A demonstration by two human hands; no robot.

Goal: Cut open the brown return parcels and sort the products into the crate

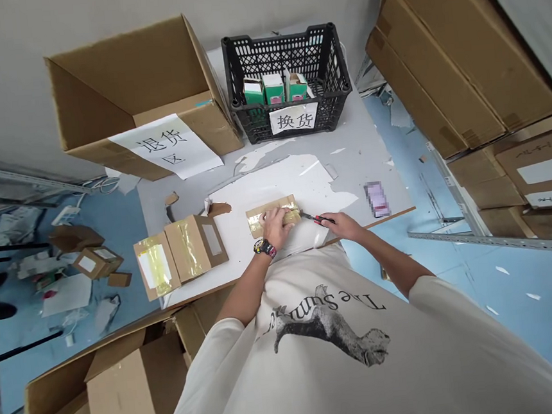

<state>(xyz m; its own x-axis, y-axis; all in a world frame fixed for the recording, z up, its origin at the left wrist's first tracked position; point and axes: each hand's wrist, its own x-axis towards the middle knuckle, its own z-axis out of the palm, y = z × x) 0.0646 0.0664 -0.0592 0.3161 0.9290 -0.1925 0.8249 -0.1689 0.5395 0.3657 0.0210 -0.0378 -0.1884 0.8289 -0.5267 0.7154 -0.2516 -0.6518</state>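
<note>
A small cardboard box (273,206) with yellowish tape lies on the white sheet near the table's front edge. My left hand (276,225), with a watch at the wrist, presses down on its top and holds it, fingers bent over the tape. A slim black-and-red utility knife (319,218) is gripped in my right hand (342,225), its tip at the right end of the box. Whether the blade cuts into the tape is too small to tell. Left of my hands stand two taped cardboard boxes (190,247) side by side.
A large open carton (125,85) with a paper sign and a black plastic crate (292,120) holding green-and-white boxes stand at the back. A blurred phone-like object (376,199) lies at right. Stacked cartons (456,62) fill the right shelf; more cartons (123,394) sit lower left.
</note>
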